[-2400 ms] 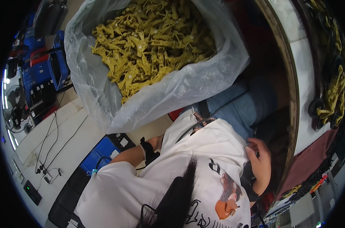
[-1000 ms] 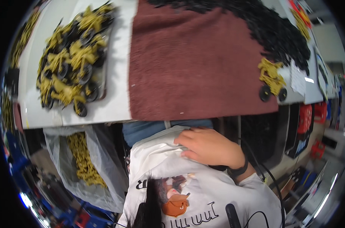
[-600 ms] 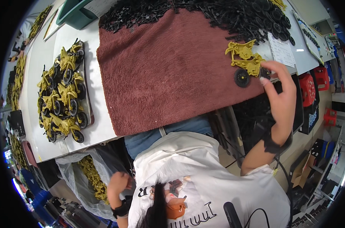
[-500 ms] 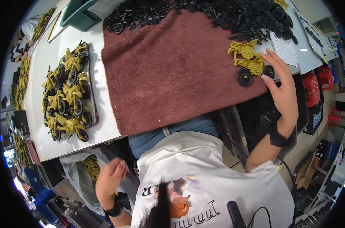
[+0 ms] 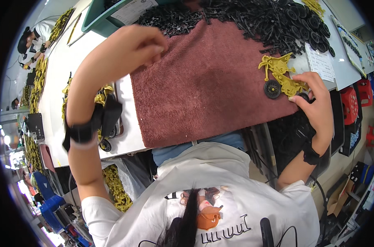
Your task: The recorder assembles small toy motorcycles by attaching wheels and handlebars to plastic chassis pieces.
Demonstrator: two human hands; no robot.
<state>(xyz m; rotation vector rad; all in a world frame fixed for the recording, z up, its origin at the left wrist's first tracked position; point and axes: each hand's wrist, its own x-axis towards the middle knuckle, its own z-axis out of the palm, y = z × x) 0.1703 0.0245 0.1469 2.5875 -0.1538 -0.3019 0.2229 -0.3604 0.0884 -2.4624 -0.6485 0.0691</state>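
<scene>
The maroon cloth (image 5: 211, 99) is looking rough and matt (towel-like); the yellow motorcycle (image 5: 289, 85) is showing smooth plastic.

Dark letters (image 5: 226, 230) run across the front of my white shirt (image 5: 218, 166), seen only in part. White paper slip (image 5: 320, 64) off to the right and pale sheet (image 5: 134, 11) at the green bin (image 5: 97, 22) both bear print, too small for me to read
</scene>
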